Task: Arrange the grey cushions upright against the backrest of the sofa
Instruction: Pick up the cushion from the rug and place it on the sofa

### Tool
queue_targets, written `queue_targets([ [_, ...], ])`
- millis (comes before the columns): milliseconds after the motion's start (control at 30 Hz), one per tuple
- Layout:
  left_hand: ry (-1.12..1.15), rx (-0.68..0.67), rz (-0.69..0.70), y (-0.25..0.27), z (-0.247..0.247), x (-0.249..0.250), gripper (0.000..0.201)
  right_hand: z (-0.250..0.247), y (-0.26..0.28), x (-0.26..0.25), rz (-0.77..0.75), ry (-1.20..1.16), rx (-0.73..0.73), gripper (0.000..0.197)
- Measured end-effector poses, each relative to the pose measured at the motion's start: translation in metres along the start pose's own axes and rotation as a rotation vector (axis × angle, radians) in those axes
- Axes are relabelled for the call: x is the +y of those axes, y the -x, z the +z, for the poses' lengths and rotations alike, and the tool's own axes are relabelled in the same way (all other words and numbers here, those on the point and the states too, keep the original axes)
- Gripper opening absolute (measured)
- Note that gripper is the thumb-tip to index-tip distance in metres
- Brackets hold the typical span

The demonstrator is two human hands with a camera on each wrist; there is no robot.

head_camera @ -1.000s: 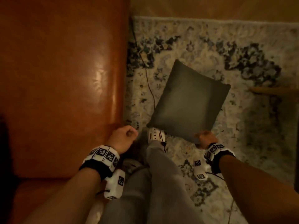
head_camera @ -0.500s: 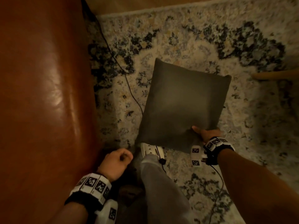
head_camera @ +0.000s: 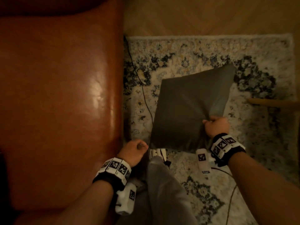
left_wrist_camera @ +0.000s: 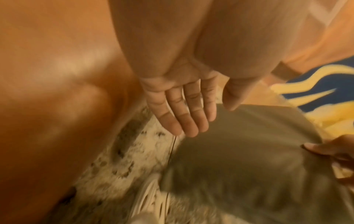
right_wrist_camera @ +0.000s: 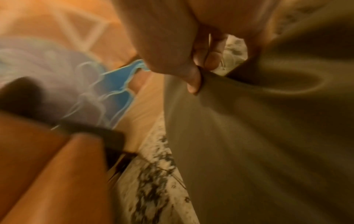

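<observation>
One grey cushion (head_camera: 190, 111) hangs tilted over the rug, its fabric bunched where my right hand (head_camera: 214, 125) grips the near right corner. In the right wrist view the thumb of the right hand (right_wrist_camera: 193, 81) pinches a fold of the cushion (right_wrist_camera: 268, 136). My left hand (head_camera: 139, 146) hovers between the brown leather sofa (head_camera: 56, 103) and the cushion's near left corner, holding nothing. The left wrist view shows the left hand (left_wrist_camera: 208, 118) with relaxed, nearly straight fingers just above the cushion (left_wrist_camera: 249, 151). The sofa's backrest is not in view.
A patterned rug (head_camera: 178, 51) lies right of the sofa, with wood floor (head_camera: 194, 17) beyond it. A thin black cable (head_camera: 144, 95) runs along the sofa's side. A wooden furniture leg (head_camera: 272, 103) juts in at the right. My white shoe (head_camera: 158, 153) stands under the cushion's near edge.
My right hand has closed round the cushion's near corner and pulled it up, so the cushion has turned and its fabric is bunched. The left hand stays beside the sofa edge.
</observation>
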State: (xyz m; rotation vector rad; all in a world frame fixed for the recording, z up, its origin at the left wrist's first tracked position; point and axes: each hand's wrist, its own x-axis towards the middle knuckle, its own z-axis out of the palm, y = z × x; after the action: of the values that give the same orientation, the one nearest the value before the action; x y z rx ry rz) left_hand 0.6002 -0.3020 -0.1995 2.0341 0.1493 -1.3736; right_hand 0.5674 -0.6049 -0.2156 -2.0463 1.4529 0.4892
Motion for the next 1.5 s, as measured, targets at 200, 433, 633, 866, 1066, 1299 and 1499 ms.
queue_targets([
  [200,0.178,0.160,0.111,0.090,-0.061,0.015,0.014,-0.109,0.103,-0.090,-0.346,0.287,-0.009,0.034],
  [433,0.456,0.362,0.043,0.191,-0.122,-0.035,0.020,-0.196,0.250,-0.178,-0.986,0.678,-0.071,0.017],
  [633,0.746,0.523,0.009,0.249,-0.147,-0.097,0.005,-0.219,0.329,-0.254,-1.561,0.918,-0.008,0.023],
  [866,1.347,0.569,0.004,0.271,-0.160,-0.116,0.062,-0.106,0.386,-0.349,-1.803,1.036,-0.303,0.021],
  [1066,1.184,0.705,-0.327,0.238,-0.143,-0.146,0.066,0.062,0.322,-0.391,-1.407,1.251,-0.517,0.047],
  [1299,1.451,0.651,-0.375,0.194,-0.142,-0.134,0.098,0.102,0.284,-0.429,-1.106,1.035,-0.449,0.098],
  [1499,0.588,1.019,-0.467,0.193,-0.221,-0.112,0.067,0.084,0.249,-0.376,-0.850,0.746,-0.526,0.099],
])
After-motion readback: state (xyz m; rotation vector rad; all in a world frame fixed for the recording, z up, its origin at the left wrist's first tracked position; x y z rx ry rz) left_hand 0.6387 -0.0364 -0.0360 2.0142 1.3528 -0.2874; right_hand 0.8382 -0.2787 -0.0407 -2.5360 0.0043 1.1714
